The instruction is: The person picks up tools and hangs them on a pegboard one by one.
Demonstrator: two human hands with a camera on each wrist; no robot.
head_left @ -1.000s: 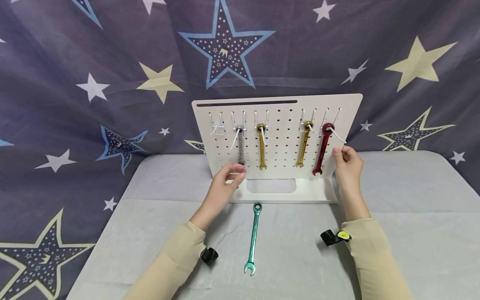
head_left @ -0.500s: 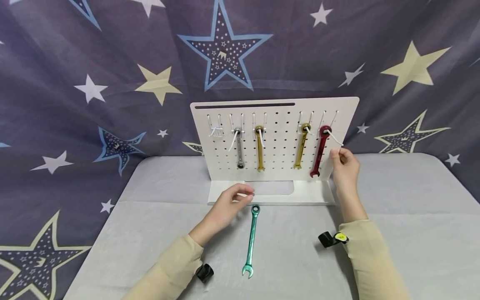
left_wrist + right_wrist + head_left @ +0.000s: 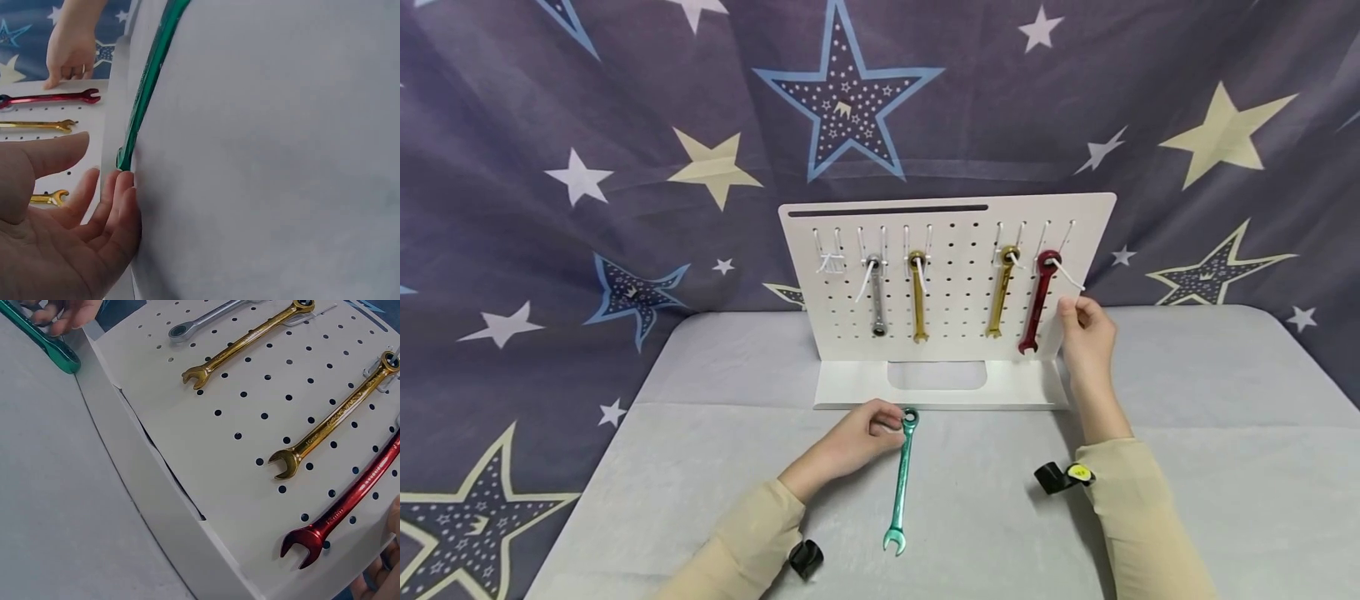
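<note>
My left hand [image 3: 857,437] is at the ring end of a green combination wrench [image 3: 900,483], which lies lengthwise on the table. In the left wrist view the thumb stands apart from the loosely bent fingers, and the fingertips [image 3: 125,181] are right beside the wrench end. Whether they touch it I cannot tell. My right hand [image 3: 1088,350] pinches the right edge of a white pegboard [image 3: 1060,207], thumb in front and fingers behind. A red wrench [image 3: 1037,304] hangs close to that hand.
Two gold wrenches, one at right [image 3: 1000,304] and one nearer the middle [image 3: 919,304], hang on hooks beside a silver wrench [image 3: 877,304]. At the far left is a white hook [image 3: 831,262] with nothing on it. The board's base [image 3: 1022,392] borders the grey table [image 3: 970,492].
My left hand has moved down from below the silver wrench to the green wrench's ring end. The right hand keeps its place at the board's edge.
</note>
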